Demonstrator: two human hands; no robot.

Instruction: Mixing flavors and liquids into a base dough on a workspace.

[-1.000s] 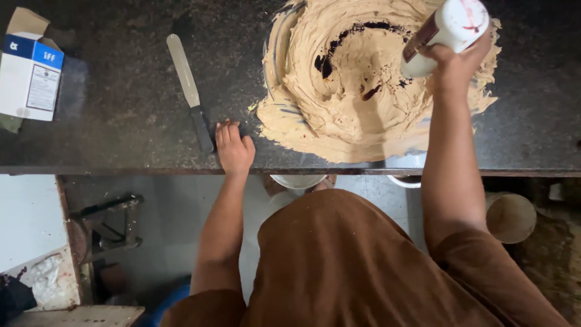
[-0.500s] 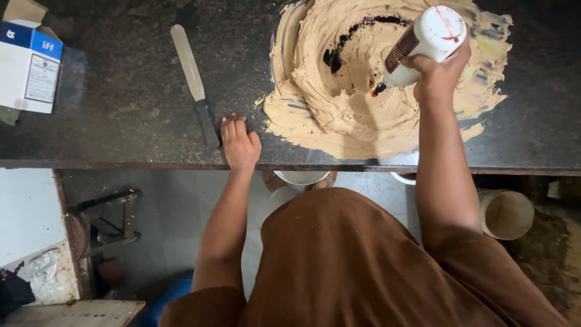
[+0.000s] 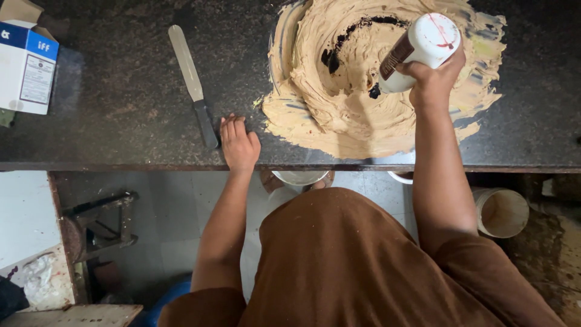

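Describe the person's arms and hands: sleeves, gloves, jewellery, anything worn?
Both arms are bare from the upper arm down. Short brown sleeves of a loose brown garment end above the elbows. The left hand and right hand wear no gloves; no rings, watch or bracelets show. No markings on the fabric; it is plain brown throughout.

On the counter (image 3: 109,109), the palette knife (image 3: 193,85) lies just left of the left hand (image 3: 239,145) fingers, the box (image 3: 27,66) far left. Right of them spreads the paste (image 3: 339,115); the right hand (image 3: 433,82) holds a bottle (image 3: 423,48) over it, perhaps touching.
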